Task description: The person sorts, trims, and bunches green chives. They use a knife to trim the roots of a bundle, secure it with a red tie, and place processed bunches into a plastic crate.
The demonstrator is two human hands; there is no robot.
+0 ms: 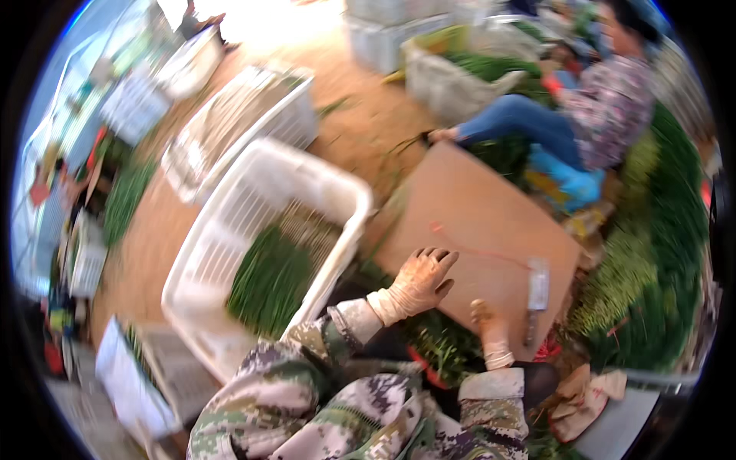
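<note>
My left hand [417, 282], in a stained thin glove, is over the near left edge of a brown board [483, 213], fingers apart and holding nothing. At the board's near edge is my right hand [490, 322], also gloved; its fingers are blurred and partly hidden, so its grip cannot be told. A knife with a broad blade [538, 284] lies on the board's right part, its dark handle towards me. A thin red tie [494, 253] stretches across the board. Left of my left hand, a bundle of long green leafy stalks [270, 282] lies inside a white plastic crate [192, 253].
Another white crate [299, 115] stands beyond the first. A seated person [609, 109] is at the upper right, near a white sack of greens [448, 92]. Piled green stalks [661, 241] line the right side. Below the board sits a red container with green trimmings [445, 351].
</note>
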